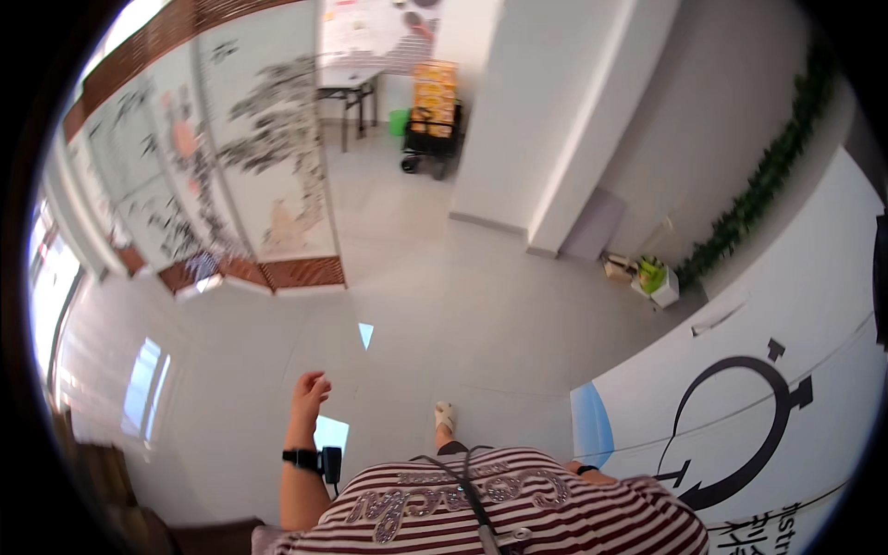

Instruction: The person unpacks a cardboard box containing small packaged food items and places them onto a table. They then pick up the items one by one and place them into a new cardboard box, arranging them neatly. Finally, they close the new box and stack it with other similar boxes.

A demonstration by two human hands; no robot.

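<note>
My left hand (311,393) hangs out ahead of my body over the pale floor, its fingers loosely bent and a little apart, with nothing seen in it. A black band with a small black box (330,459) is strapped round the left wrist, and a cable hangs from it. At the right edge of my striped shirt (444,509), my right hand (574,466) barely shows beside a dark wristband. Its fingers are hidden, so what it holds, if anything, is not visible. My shoe (445,416) is on the floor below.
A folding screen (268,139) with ink paintings stands at the left. Farther back, a cart (430,143) carries orange boxes near a table (351,88) and a green bin (399,122). At right are a white panel (638,416), a pillar (592,139), a potted plant (652,277) and a leafy garland (768,185).
</note>
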